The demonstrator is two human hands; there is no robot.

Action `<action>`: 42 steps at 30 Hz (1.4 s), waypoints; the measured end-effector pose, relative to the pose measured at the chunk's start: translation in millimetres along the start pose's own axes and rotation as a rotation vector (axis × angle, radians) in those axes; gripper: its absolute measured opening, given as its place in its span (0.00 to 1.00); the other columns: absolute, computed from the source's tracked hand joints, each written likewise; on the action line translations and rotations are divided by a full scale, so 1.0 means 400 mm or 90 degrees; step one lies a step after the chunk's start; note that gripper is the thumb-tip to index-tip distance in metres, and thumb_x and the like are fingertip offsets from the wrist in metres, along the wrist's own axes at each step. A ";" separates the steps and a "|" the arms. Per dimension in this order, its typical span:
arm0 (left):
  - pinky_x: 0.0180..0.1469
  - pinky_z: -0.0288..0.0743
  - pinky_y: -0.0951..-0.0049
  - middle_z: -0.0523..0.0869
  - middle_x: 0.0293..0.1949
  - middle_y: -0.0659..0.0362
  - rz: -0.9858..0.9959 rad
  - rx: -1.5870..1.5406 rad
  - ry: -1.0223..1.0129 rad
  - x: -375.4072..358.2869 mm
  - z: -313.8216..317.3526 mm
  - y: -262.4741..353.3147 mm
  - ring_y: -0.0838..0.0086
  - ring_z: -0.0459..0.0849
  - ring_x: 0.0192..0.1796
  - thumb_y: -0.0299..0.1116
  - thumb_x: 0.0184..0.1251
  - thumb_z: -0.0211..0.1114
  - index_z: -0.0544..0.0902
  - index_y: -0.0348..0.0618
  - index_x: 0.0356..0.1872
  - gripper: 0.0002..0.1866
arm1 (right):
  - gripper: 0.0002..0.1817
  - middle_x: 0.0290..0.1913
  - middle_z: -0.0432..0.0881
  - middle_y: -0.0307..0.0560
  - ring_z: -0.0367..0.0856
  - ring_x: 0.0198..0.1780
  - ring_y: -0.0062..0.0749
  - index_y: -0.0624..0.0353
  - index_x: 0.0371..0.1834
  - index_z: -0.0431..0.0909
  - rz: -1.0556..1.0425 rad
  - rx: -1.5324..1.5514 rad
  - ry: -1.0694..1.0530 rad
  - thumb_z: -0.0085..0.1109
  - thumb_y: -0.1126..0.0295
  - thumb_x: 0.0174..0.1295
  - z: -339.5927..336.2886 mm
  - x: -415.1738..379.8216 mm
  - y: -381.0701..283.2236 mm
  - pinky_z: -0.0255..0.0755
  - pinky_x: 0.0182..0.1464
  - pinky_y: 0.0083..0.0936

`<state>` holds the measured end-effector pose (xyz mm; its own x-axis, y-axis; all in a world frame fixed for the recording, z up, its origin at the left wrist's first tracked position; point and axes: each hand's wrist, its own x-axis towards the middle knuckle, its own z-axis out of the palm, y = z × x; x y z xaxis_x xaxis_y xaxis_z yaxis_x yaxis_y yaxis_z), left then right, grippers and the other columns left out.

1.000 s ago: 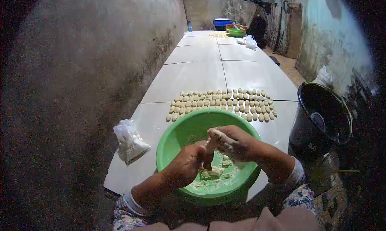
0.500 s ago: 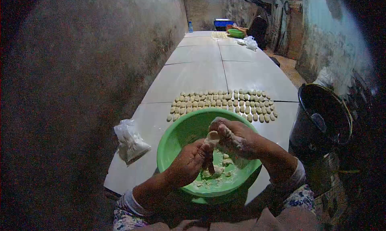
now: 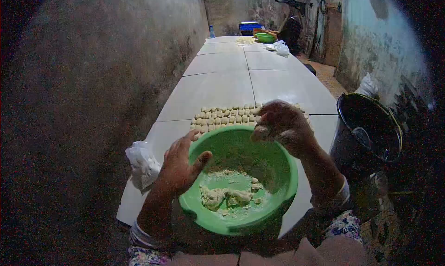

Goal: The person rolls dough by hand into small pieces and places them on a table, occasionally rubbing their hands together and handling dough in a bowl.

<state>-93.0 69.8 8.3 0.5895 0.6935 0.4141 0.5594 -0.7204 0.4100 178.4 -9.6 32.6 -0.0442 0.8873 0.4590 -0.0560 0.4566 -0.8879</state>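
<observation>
A green plastic bowl (image 3: 291, 175) stands on the table before me, with lumps of pale dough (image 3: 212, 198) and loose flour on its bottom. My left hand (image 3: 178, 166) is at the bowl's left rim, thumb and fingers apart, holding nothing. Over the far right rim is my right hand (image 3: 285, 127), its fingers curled near the rows of small dough pieces (image 3: 225, 114). Whatever its fingertips hold is hidden. Those pieces lie in close lines behind the bowl, partly covered by my right hand and the rim.
A plastic bag of white powder (image 3: 143, 166) sits left on the white tiled table (image 3: 211, 90). A large black bucket (image 3: 368, 127) stands at right. At the far end are a person (image 3: 291, 34), another green bowl (image 3: 265, 38), a white bag (image 3: 280, 48) and a blue crate (image 3: 250, 28).
My hands have come apart from over the bowl. The left moved to the left rim and opened; the right moved forward to the dough rows. The dough in the bowl is now uncovered.
</observation>
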 end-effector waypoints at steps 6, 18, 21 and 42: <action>0.62 0.63 0.60 0.72 0.57 0.42 -0.137 -0.032 -0.139 0.043 0.090 -0.134 0.52 0.70 0.61 0.40 0.61 0.60 0.62 0.36 0.63 0.32 | 0.04 0.29 0.84 0.47 0.82 0.29 0.26 0.64 0.31 0.78 -0.107 -0.186 0.183 0.57 0.79 0.52 -0.137 0.024 -0.038 0.76 0.33 0.21; 0.64 0.59 0.71 0.70 0.63 0.52 -0.087 -0.522 -0.483 0.046 0.077 -0.129 0.70 0.68 0.61 0.22 0.60 0.55 0.61 0.39 0.67 0.31 | 0.12 0.35 0.83 0.50 0.80 0.35 0.27 0.67 0.39 0.76 0.135 -0.422 0.197 0.63 0.79 0.49 -0.320 0.046 0.130 0.75 0.37 0.22; 0.65 0.59 0.71 0.69 0.63 0.52 -0.085 -0.516 -0.494 0.048 0.066 -0.119 0.70 0.68 0.62 0.22 0.59 0.55 0.60 0.39 0.67 0.32 | 0.16 0.32 0.82 0.49 0.80 0.29 0.28 0.67 0.40 0.75 0.211 -0.447 0.147 0.63 0.82 0.45 -0.310 0.044 0.202 0.73 0.28 0.22; 0.65 0.58 0.70 0.69 0.63 0.52 -0.110 -0.538 -0.494 0.044 0.068 -0.126 0.70 0.67 0.63 0.22 0.60 0.57 0.60 0.39 0.67 0.31 | 0.05 0.24 0.82 0.56 0.82 0.26 0.36 0.65 0.25 0.81 0.272 -0.750 -0.013 0.61 0.79 0.42 -0.328 -0.002 0.354 0.74 0.30 0.33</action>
<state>-95.2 118.0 -27.2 0.9058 0.3785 -0.1903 0.2729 -0.1777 0.9455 301.5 63.1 -97.4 0.1453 0.9822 0.1189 0.8908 -0.0776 -0.4477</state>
